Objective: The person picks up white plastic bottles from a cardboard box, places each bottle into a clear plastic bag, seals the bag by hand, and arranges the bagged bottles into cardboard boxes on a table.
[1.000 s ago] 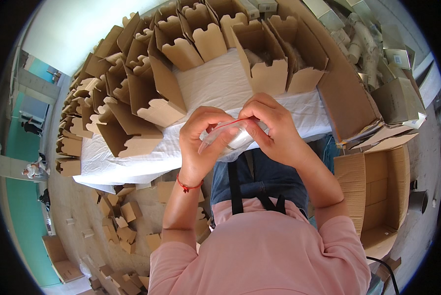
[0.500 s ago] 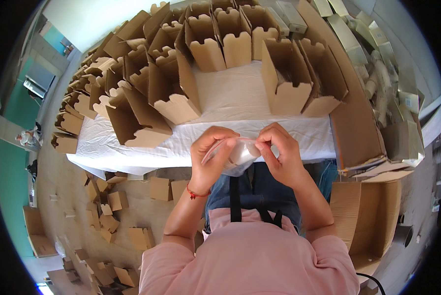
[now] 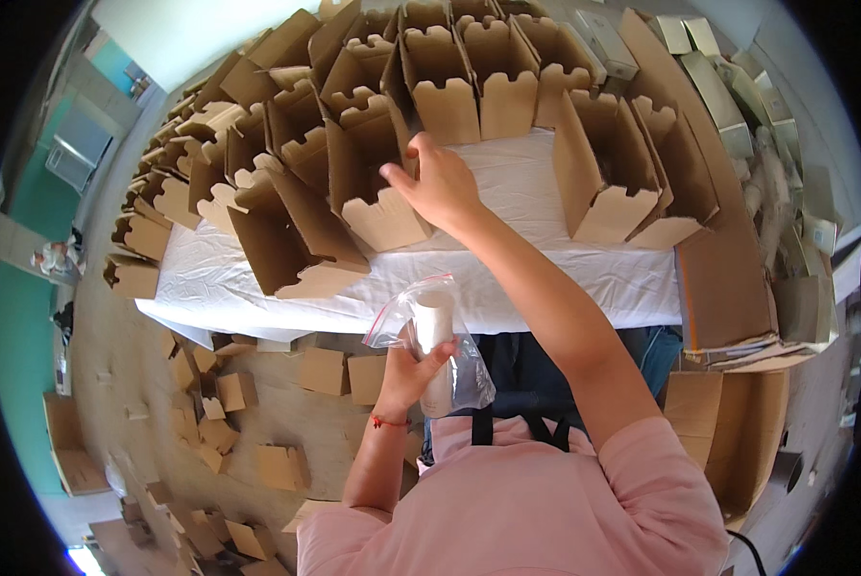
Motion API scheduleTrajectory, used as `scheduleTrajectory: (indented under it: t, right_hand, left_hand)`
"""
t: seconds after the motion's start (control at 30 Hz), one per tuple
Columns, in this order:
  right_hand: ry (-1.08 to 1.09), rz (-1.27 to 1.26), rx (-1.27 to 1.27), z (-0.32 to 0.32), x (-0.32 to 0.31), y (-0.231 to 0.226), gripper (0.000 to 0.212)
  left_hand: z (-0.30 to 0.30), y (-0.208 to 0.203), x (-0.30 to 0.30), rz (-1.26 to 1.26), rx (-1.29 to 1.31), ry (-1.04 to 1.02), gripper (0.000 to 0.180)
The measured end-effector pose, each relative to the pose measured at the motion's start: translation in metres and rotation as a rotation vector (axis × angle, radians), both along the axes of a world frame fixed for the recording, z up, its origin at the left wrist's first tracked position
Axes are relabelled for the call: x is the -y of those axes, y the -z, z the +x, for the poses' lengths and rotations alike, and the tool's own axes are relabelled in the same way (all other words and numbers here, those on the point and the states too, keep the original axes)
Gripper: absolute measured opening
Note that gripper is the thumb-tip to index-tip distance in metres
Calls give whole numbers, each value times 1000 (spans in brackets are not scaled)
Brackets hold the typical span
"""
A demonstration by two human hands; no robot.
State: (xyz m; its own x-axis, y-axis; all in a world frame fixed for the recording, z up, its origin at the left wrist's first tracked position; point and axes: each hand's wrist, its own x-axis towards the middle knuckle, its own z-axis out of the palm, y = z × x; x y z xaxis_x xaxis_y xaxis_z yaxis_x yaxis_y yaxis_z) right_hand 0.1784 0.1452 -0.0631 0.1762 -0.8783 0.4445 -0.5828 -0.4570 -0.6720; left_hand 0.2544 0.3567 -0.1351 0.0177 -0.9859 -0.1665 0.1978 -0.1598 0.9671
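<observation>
My left hand [image 3: 413, 365] holds a clear zip bag [image 3: 437, 331] with a white cylinder inside, close to my chest and below the table's near edge. My right hand [image 3: 437, 182] reaches forward over the white-covered table [image 3: 536, 274] and grips the top edge of an open brown cardboard box [image 3: 377, 182] standing among several others. The fingers curl over the box's rim.
Rows of open cardboard boxes [image 3: 469, 86] fill the back and left of the table. Two more boxes [image 3: 622, 173] stand at the right. Flat cardboard sheets [image 3: 718, 288] lie at the right end. Small folded boxes [image 3: 248, 403] litter the floor on the left.
Both hands were together on the bag before. Now my right hand has let go and reached forward to a box, while my left hand keeps the bag alone.
</observation>
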Motion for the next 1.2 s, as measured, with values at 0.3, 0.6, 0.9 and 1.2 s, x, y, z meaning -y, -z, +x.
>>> scheduleTrajectory:
  t: [0.3,0.6,0.9,1.2]
  right_hand:
    - [187,-127,227,-105,-65,2,13]
    - [164,-115,287,-148,-92,22,15]
    - [126,-115,313,-142,-98,33,19]
    - [128,-127,130,-161,-97,41,63]
  left_hand:
    - [-2,-104,29,-142,-214,172,60]
    - [-67,-130,150,186,10,332,45]
    - [-64,-55,222,-187,1275,718,56]
    - [-77,-19,264,-296,1410,726,53]
